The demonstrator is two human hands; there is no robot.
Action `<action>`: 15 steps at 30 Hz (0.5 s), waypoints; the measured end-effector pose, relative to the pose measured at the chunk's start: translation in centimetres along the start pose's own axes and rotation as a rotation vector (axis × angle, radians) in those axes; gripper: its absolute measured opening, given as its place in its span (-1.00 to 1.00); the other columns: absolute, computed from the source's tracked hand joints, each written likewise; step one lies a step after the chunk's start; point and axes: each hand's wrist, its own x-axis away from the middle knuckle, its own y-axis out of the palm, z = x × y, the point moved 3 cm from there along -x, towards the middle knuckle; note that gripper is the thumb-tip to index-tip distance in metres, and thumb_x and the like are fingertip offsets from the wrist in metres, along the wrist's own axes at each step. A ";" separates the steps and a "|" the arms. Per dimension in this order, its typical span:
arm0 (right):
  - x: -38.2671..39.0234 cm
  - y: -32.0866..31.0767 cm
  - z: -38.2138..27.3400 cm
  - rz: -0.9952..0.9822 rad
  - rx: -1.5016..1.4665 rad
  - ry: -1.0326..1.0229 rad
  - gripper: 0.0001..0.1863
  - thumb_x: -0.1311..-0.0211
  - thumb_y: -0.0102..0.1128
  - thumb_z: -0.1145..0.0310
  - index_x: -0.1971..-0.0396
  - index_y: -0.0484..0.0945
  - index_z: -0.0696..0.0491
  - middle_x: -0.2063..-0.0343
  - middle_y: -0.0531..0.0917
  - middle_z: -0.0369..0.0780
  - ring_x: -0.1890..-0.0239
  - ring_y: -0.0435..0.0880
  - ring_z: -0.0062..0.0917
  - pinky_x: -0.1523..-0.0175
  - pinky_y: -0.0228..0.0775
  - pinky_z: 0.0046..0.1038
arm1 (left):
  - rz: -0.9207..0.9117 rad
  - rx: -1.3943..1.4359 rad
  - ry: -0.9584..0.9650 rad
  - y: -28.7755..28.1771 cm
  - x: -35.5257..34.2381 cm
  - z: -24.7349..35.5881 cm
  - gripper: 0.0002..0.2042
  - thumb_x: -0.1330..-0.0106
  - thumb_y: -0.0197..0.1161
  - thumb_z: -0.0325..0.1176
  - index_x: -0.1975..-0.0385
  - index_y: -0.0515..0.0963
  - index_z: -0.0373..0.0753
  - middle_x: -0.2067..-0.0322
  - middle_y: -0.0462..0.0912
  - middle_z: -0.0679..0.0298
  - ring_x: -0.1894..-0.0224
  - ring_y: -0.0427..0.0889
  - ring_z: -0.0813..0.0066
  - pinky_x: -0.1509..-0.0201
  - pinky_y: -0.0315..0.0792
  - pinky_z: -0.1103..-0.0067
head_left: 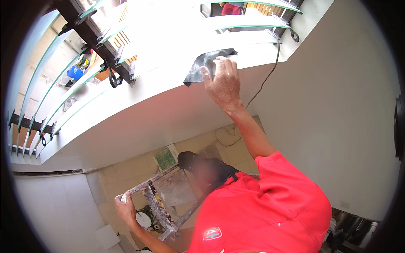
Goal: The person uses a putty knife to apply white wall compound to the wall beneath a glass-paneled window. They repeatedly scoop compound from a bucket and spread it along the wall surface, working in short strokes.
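Fingers [219,67] of the right hand [223,84] press flat a dark, dusty abrasive sheet [202,67] — left hand [125,208] grips a paint-spattered ladder [158,202].

A dark sheet of sandpaper [209,63] is pressed flat against the white window sill [139,101] by the right hand [223,82], fingers spread. The top of a paint-spattered stepladder [162,202] is gripped by the left hand [125,207]. A red shirt [261,211] is worn. Glass louvres [50,97] are seen above, and a black cable [270,71] hangs down the wall.
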 end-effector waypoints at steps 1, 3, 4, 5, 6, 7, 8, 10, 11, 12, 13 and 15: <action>-0.9 1.9 -0.9 -0.053 0.155 -0.005 -0.40 -0.47 0.06 0.15 -0.26 0.40 0.37 -0.28 0.43 0.17 -0.46 0.25 -0.01 -0.50 0.07 -0.15 | 0.011 -0.032 0.004 0.0 -0.1 0.0 -0.44 -0.31 0.34 0.10 0.04 0.57 -0.36 0.17 0.71 -0.18 0.07 0.69 -0.20 0.00 0.52 0.14; -2.7 5.8 -1.6 -0.184 0.291 0.018 -0.31 -0.51 -0.09 0.11 -0.35 0.26 0.43 -0.39 0.29 0.22 -0.55 0.06 0.01 -0.61 -0.18 -0.11 | 0.001 0.006 0.028 0.2 -0.1 -0.1 -0.44 -0.32 0.34 0.10 0.03 0.57 -0.36 0.16 0.70 -0.18 0.07 0.68 -0.21 -0.01 0.51 0.14; -3.4 7.5 -1.7 -0.261 0.271 0.050 -0.29 -0.50 -0.13 0.12 -0.37 0.22 0.45 -0.42 0.23 0.23 -0.57 0.00 0.00 -0.63 -0.27 -0.09 | -0.006 -0.006 0.028 0.2 -0.1 -0.2 -0.44 -0.32 0.34 0.10 0.02 0.57 -0.36 0.16 0.70 -0.18 0.07 0.67 -0.22 -0.01 0.50 0.13; -3.9 8.9 -1.8 -0.346 0.268 0.084 -0.27 -0.48 -0.18 0.14 -0.38 0.17 0.48 -0.44 0.18 0.24 -0.59 -0.07 -0.01 -0.65 -0.37 -0.06 | -0.010 0.030 0.037 0.2 -0.1 -0.2 -0.43 -0.32 0.34 0.10 0.02 0.57 -0.37 0.16 0.70 -0.19 0.07 0.67 -0.22 -0.01 0.50 0.13; -4.1 9.8 -2.1 -0.354 0.244 0.072 -0.29 -0.46 -0.18 0.18 -0.39 0.16 0.48 -0.44 0.18 0.25 -0.59 -0.06 0.01 -0.65 -0.35 -0.06 | -0.018 0.049 0.030 0.3 -0.1 -0.2 -0.43 -0.32 0.34 0.10 0.02 0.57 -0.37 0.16 0.70 -0.19 0.07 0.67 -0.22 -0.01 0.49 0.13; -3.9 10.3 -2.5 -0.381 0.231 0.064 -0.30 -0.44 -0.18 0.22 -0.39 0.16 0.47 -0.44 0.18 0.26 -0.58 -0.04 0.02 -0.64 -0.34 -0.05 | -0.027 0.050 0.025 0.3 -0.1 -0.3 -0.43 -0.32 0.34 0.10 0.02 0.56 -0.38 0.16 0.70 -0.19 0.07 0.66 -0.23 -0.01 0.49 0.13; -3.6 10.1 -2.9 -0.323 0.206 0.037 -0.31 -0.42 -0.19 0.27 -0.39 0.16 0.47 -0.43 0.18 0.26 -0.58 -0.03 0.04 -0.64 -0.32 -0.04 | -0.027 0.047 0.035 0.4 -0.2 -0.3 -0.43 -0.32 0.33 0.10 0.02 0.56 -0.38 0.17 0.69 -0.19 0.07 0.66 -0.22 -0.01 0.48 0.14; -2.3 9.1 -4.0 -0.347 0.248 -0.058 -0.29 -0.36 -0.15 0.29 -0.39 0.15 0.48 -0.42 0.18 0.29 -0.57 0.01 0.05 -0.64 -0.30 -0.03 | -0.008 0.029 0.053 0.5 -0.2 -0.4 -0.44 -0.33 0.33 0.09 0.04 0.56 -0.38 0.18 0.69 -0.18 0.09 0.66 -0.21 0.00 0.48 0.14; -1.6 8.1 -4.6 -0.317 0.215 -0.114 -0.28 -0.36 -0.14 0.28 -0.39 0.15 0.48 -0.42 0.19 0.29 -0.56 0.02 0.06 -0.64 -0.29 -0.03 | 0.008 0.026 0.058 0.5 -0.2 -0.5 -0.44 -0.33 0.33 0.09 0.05 0.56 -0.39 0.18 0.69 -0.18 0.09 0.66 -0.21 0.00 0.48 0.15; -1.2 7.3 -5.1 -0.353 0.200 -0.166 -0.28 -0.36 -0.13 0.26 -0.38 0.15 0.48 -0.41 0.20 0.30 -0.56 0.03 0.06 -0.64 -0.28 -0.04 | 0.020 0.024 0.061 0.6 -0.2 -0.5 -0.45 -0.34 0.33 0.09 0.05 0.56 -0.39 0.19 0.69 -0.18 0.10 0.66 -0.20 0.01 0.49 0.15; -1.1 6.6 -5.3 -0.339 0.188 -0.169 -0.27 -0.40 -0.17 0.23 -0.40 0.11 0.47 -0.44 0.15 0.28 -0.57 -0.02 0.05 -0.64 -0.31 -0.05 | 0.020 0.010 0.060 0.7 -0.2 -0.6 -0.45 -0.34 0.32 0.08 0.06 0.55 -0.39 0.19 0.69 -0.17 0.11 0.66 -0.20 0.01 0.49 0.15; -1.4 6.3 -5.6 -0.472 0.219 -0.177 -0.26 -0.49 -0.25 0.17 -0.45 0.04 0.45 -0.49 0.06 0.24 -0.60 -0.12 0.03 -0.65 -0.37 -0.07 | -0.005 0.054 0.049 0.9 -0.2 -0.7 -0.45 -0.34 0.32 0.09 0.07 0.55 -0.39 0.21 0.69 -0.17 0.13 0.66 -0.18 0.02 0.49 0.16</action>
